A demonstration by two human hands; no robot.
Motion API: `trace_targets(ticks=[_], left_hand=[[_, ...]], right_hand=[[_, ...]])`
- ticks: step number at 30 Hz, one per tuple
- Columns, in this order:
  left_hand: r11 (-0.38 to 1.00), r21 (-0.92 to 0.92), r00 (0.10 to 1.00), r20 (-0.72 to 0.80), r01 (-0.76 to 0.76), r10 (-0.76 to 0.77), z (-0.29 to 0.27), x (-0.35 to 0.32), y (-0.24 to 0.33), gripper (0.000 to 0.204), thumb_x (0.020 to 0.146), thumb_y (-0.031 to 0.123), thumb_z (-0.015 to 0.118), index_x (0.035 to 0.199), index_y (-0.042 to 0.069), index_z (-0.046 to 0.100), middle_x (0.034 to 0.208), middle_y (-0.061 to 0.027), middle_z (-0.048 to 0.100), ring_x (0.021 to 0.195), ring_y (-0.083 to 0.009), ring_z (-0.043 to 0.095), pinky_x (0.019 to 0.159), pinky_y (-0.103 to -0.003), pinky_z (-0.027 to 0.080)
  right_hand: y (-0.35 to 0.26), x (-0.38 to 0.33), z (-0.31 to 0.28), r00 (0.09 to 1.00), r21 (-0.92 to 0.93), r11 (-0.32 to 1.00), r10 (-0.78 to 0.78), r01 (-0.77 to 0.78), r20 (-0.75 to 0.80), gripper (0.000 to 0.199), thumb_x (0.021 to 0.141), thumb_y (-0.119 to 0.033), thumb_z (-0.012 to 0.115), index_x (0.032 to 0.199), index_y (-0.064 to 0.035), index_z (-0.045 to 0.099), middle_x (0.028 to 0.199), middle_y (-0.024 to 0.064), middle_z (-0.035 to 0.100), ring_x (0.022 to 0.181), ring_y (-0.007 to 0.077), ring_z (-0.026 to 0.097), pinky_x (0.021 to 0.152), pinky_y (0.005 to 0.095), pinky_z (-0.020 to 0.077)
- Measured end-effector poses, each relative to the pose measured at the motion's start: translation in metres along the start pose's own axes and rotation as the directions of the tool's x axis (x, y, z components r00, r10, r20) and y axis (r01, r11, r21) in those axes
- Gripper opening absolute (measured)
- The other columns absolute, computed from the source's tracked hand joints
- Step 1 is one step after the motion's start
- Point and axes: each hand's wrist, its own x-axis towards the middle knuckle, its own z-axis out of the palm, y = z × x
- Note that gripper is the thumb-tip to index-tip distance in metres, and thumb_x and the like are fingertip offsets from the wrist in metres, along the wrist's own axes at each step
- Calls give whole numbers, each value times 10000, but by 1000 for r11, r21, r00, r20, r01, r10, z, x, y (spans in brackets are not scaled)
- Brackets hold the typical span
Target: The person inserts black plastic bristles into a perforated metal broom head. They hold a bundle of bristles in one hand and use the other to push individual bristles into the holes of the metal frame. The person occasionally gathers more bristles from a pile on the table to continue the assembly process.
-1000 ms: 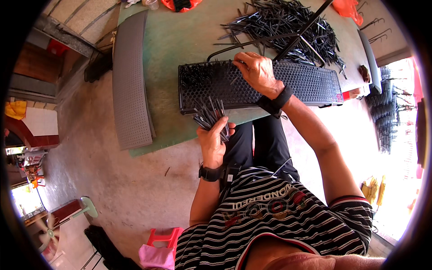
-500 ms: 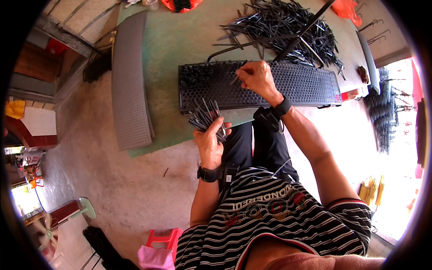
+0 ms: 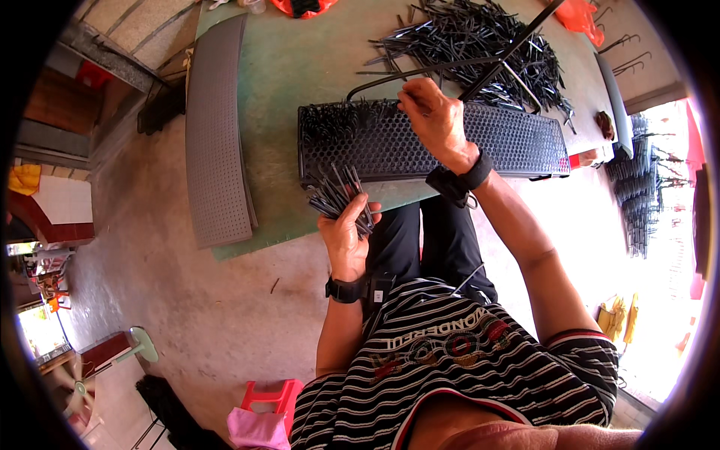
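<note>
My left hand (image 3: 346, 232) grips a bundle of thin black pins (image 3: 337, 193) at the table's near edge. My right hand (image 3: 433, 120) rests on top of a long black perforated panel (image 3: 510, 142) lying on the green table (image 3: 277, 82), its fingers pinched over the panel's left-middle part; whether a pin is between them is hidden. The panel's left end (image 3: 330, 124) bristles with pins standing in its holes. A large heap of loose black pins (image 3: 480, 37) lies behind the panel.
A grey perforated curved panel (image 3: 214, 142) lies along the table's left edge. A bent black rod (image 3: 420, 73) crosses above the black panel. Another grey panel (image 3: 615, 94) is at the right. A red stool (image 3: 274, 394) stands on the concrete floor.
My right hand has slid left along the black panel and slightly farther away. My left hand with the bundle has stayed near the table edge.
</note>
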Motion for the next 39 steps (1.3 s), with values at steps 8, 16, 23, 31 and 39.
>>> trace_targets(ticks=[8,16,23,31,39], left_hand=[[1000,-13,1000,7,-5,5,-1,0,1,147,765,-20,662,906,-26,617,796,-116,642,626,-256,652,503,-327,528],[1000,5,999,36,-7,6,2,-4,4,156,761,-25,665,911,-17,620,799,-118,650,634,-255,655,508,-329,527],[997,-39,987,148,65,-59,14,-7,-4,175,751,-42,681,913,-11,625,786,-99,651,605,-215,650,495,-303,531],[994,54,970,219,95,-105,15,-8,-6,164,813,6,619,976,-12,605,824,-134,653,656,-250,659,537,-327,550],[992,-62,986,134,112,-103,16,-6,-8,133,818,25,612,942,-18,586,810,-146,650,632,-259,659,501,-334,553]], right_hand=[[7,7,6,943,-220,934,-228,283,243,92,782,-81,616,828,-3,601,757,146,609,684,337,604,605,392,488],[-12,5,-9,980,-194,981,46,-7,196,188,800,-169,650,866,7,657,686,133,624,564,225,597,520,329,473],[-37,-31,-14,519,-1,804,385,-594,763,246,805,-236,701,887,-5,691,632,11,608,522,53,530,447,199,414],[-29,-44,-16,527,101,722,395,-685,752,175,784,-187,686,802,-13,679,590,-4,572,500,52,495,416,210,356],[-22,-49,-16,536,172,651,414,-739,736,153,822,-152,671,796,-1,657,599,2,583,506,49,522,441,191,387]])
